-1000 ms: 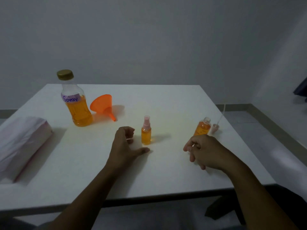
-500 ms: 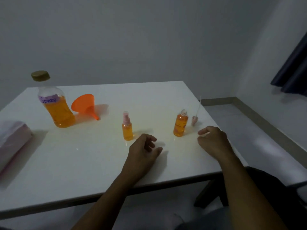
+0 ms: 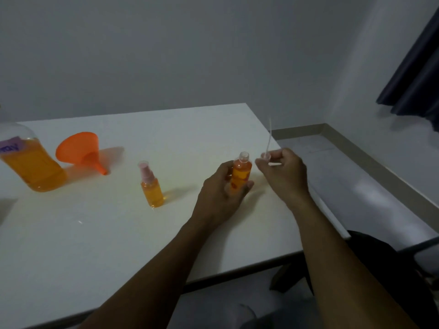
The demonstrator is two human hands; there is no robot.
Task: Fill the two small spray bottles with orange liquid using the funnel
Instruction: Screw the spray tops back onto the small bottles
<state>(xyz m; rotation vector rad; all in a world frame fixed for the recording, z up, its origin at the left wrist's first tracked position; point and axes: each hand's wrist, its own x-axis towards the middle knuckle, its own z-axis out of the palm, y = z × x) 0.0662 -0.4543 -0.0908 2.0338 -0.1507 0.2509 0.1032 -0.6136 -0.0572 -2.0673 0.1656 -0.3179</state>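
Head view, dim light. Both forearms reach in from the bottom edge over the near edge of the white table (image 3: 95, 245).

Left hand (image 3: 221, 191): fingers and thumb curled round the lower body of the open bottle (image 3: 241, 174). Bottle near the table's right edge, close to upright with a slight tilt, neck uncapped, orange liquid up to just under the shoulder. Base hidden by the fingers, so I cannot tell whether it touches the table.

Right hand (image 3: 282, 176): just right of the open bottle, at about neck height. Thumb and forefinger pinched together on the pump (image 3: 266, 156), other fingers curled in. Pump's thin clear tube points up and away from the hand. Pump and bottle neck are near each other, not touching.

Capped bottle (image 3: 152, 186): stands on the table to the left of the left hand, apart from it. Pinkish spray top on, orange liquid filling most of the body.

Funnel (image 3: 80, 148): orange, farther back and left, lying on its side, mouth facing left, spout tip on the table pointing right and toward the camera.

Big bottle (image 3: 31, 167): just left of the funnel, cut by the frame edge, purple label, orange liquid in the lower part.

Beyond: grey wall (image 3: 190, 55); dark curtain (image 3: 415, 79) at upper right; floor (image 3: 368, 186) right of the table.
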